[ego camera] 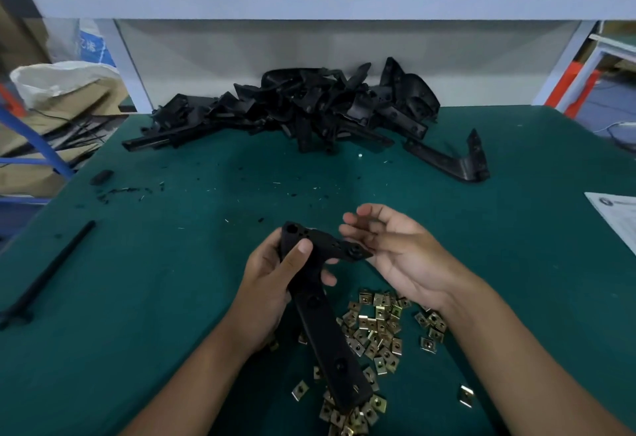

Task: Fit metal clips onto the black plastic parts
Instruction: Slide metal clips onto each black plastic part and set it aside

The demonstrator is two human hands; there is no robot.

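My left hand [272, 284] grips a long black plastic part [321, 322] near its upper bend, thumb on top. The part runs down toward me over a scatter of brass-coloured metal clips [377, 329] on the green table. My right hand [395, 250] is palm up beside the part's short arm, fingers loosely spread, its fingertips close to that arm's tip; I see no clip in it. A heap of black plastic parts [309, 105] lies at the table's back.
One separate L-shaped black part [454, 160] lies at the back right. A thin black rod [48, 274] lies at the left. A printed sheet [616, 215] sits at the right edge. Small black shavings dot the green mat [172, 263]. A shelf runs overhead.
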